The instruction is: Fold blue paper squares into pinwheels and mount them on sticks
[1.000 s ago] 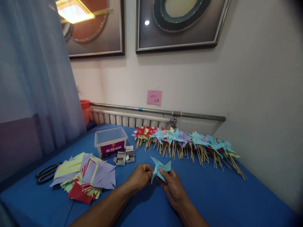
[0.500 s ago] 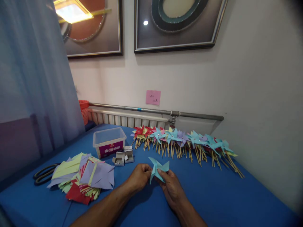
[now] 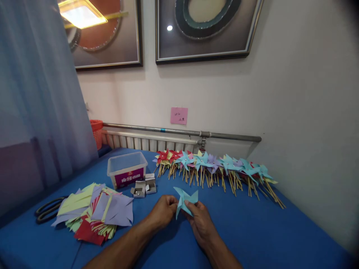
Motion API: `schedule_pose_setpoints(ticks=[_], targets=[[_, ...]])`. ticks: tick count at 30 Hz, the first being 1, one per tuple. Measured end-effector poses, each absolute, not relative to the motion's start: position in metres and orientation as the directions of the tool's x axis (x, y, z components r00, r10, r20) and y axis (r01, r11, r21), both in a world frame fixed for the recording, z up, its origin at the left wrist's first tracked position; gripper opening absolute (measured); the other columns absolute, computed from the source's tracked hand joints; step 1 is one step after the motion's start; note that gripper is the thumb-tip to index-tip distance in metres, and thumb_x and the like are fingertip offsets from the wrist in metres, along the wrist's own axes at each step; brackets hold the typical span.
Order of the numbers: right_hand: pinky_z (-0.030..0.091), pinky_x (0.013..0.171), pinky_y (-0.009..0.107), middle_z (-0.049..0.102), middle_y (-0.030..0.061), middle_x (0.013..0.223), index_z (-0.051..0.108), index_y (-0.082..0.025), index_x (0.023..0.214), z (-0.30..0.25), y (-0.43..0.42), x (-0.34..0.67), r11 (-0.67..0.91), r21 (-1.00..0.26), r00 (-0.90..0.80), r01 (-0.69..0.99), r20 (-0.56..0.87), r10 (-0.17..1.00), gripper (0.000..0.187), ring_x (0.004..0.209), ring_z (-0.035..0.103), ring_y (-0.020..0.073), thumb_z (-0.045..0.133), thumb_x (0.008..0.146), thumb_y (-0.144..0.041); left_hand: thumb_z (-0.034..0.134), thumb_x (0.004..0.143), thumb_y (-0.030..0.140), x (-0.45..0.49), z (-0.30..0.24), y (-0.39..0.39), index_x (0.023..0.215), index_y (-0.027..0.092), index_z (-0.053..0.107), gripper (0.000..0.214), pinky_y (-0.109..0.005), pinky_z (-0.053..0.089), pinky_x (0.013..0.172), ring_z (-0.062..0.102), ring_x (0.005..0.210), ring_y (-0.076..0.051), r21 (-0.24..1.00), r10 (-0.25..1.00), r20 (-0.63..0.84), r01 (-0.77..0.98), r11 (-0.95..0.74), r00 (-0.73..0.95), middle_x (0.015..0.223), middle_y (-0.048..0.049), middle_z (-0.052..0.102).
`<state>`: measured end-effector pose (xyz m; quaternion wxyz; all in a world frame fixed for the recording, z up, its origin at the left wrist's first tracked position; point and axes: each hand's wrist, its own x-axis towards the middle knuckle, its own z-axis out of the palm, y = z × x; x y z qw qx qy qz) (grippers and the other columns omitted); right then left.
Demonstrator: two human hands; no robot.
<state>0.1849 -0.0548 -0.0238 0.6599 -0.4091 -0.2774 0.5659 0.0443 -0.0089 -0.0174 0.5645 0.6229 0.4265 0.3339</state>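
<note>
A light blue paper pinwheel (image 3: 185,200) without a visible stick is held above the blue tabletop. My right hand (image 3: 200,220) grips it from the lower right, thumb pressed on its middle and fingers behind it. Close against its left edge is my left hand (image 3: 164,211), closed in a pinch; what lies between those fingertips is hidden. Left of my hands lies a pile of slit paper squares (image 3: 112,209) in purple, yellow, green and red. Two small open boxes (image 3: 139,189) sit beyond my left hand, one with tiny shiny pieces inside.
Finished pinwheels on sticks (image 3: 202,161) lie in a long row along the wall side. A clear plastic tub (image 3: 127,164) stands behind the small boxes. Black-handled scissors (image 3: 46,211) lie partly under the paper pile. A metal pipe (image 3: 179,132) runs along the wall.
The whole view has shifted slightly, so things sit a little further left. Both hands keep nearly the same hold around the blue pinwheel.
</note>
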Motion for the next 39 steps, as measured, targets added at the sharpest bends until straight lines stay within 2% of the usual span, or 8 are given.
schedule_pose_setpoints(ticks=[9,18,23,30,39], targets=[[0.055,0.084,0.037,0.079,0.0068,0.085,0.076,-0.019,0.083,-0.021,-0.054,0.182,0.048,-0.851,0.208,-0.523,-0.072,0.976,0.036,0.094,0.073,0.0289,0.094,0.058,-0.038,0.065,0.077,0.036,0.05,-0.021,-0.014,0.066,0.018,0.057,0.023,-0.023,0.022,0.046,0.031,0.045,-0.008,0.988,0.932,-0.05,0.157,-0.007,0.359,0.048,0.008,0.043],[0.056,0.084,0.038,0.079,0.0054,0.081,0.076,-0.019,0.08,-0.021,-0.053,0.181,0.054,-0.857,0.222,-0.512,-0.071,0.972,0.034,0.09,0.073,0.0285,0.094,0.058,-0.036,0.068,0.079,0.04,0.05,-0.023,-0.012,0.065,0.019,0.055,0.029,-0.023,0.022,0.047,0.033,0.045,-0.008,0.984,0.931,-0.07,0.18,0.004,0.359,0.047,0.008,0.043],[0.056,0.083,0.037,0.078,0.0037,0.078,0.075,-0.02,0.08,-0.023,-0.051,0.18,0.046,-0.851,0.22,-0.523,-0.083,0.972,0.035,0.094,0.073,0.0292,0.095,0.054,-0.031,0.064,0.082,0.033,0.051,-0.024,-0.011,0.067,0.018,0.058,0.022,-0.024,0.023,0.048,0.033,0.047,-0.009,0.982,0.936,-0.073,0.187,0.008,0.344,0.048,0.0078,0.043],[0.058,0.083,0.037,0.08,0.0043,0.087,0.074,-0.021,0.081,-0.022,-0.048,0.182,0.031,-0.863,0.225,-0.505,-0.098,0.969,0.036,0.095,0.073,0.0294,0.096,0.054,-0.034,0.067,0.082,0.036,0.05,-0.023,-0.011,0.069,0.016,0.063,0.024,-0.023,0.028,0.051,0.039,0.052,-0.01,0.98,0.943,-0.069,0.198,0.004,0.325,0.052,0.0055,0.048],[0.059,0.083,0.039,0.08,0.0041,0.089,0.076,-0.021,0.084,-0.023,-0.045,0.183,0.012,-0.871,0.23,-0.492,-0.117,0.966,0.042,0.096,0.072,0.0298,0.098,0.05,-0.033,0.07,0.08,0.041,0.049,-0.024,-0.012,0.065,0.017,0.058,0.03,-0.023,0.025,0.051,0.036,0.052,-0.009,0.983,0.948,-0.05,0.185,-0.01,0.314,0.052,0.0063,0.045]])
